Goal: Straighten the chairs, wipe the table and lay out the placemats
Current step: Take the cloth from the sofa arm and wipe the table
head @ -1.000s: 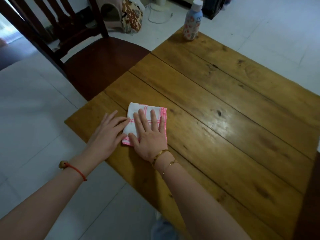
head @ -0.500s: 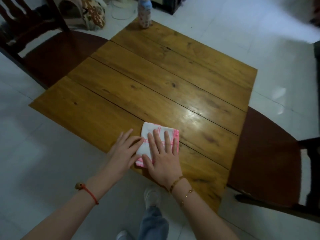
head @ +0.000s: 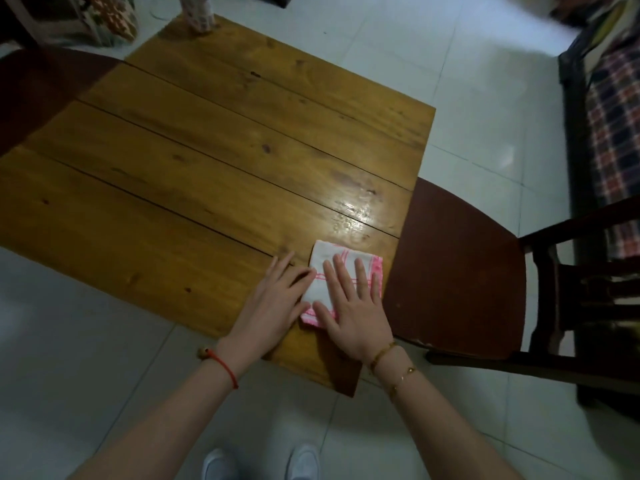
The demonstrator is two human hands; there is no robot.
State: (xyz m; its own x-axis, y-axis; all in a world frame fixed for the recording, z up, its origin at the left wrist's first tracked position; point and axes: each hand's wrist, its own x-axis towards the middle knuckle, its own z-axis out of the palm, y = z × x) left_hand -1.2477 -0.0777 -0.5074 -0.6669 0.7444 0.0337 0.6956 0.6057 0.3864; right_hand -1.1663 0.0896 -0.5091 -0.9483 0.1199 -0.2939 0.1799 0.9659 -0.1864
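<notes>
A folded white cloth with pink edging [head: 360, 263] lies near the front right corner of the wooden plank table [head: 194, 174]. My right hand [head: 353, 310] rests flat on the cloth, fingers spread. My left hand [head: 273, 306] lies flat beside it, fingertips touching the cloth's left edge. A dark wooden chair [head: 464, 271] has its seat tucked against the table's right side. Another dark chair seat [head: 38, 91] shows at the table's far left.
A patterned bottle [head: 199, 12] stands at the table's far corner. A patterned bag [head: 104, 19] sits on the floor behind it. A dark bench with a plaid cushion [head: 613, 126] runs along the right. White tiled floor surrounds the table; my shoes [head: 259, 462] show below.
Both hands have slid the cloth rightward along the table's front edge, from the left corner to the right corner. My view has swung right, bringing the right chair into sight.
</notes>
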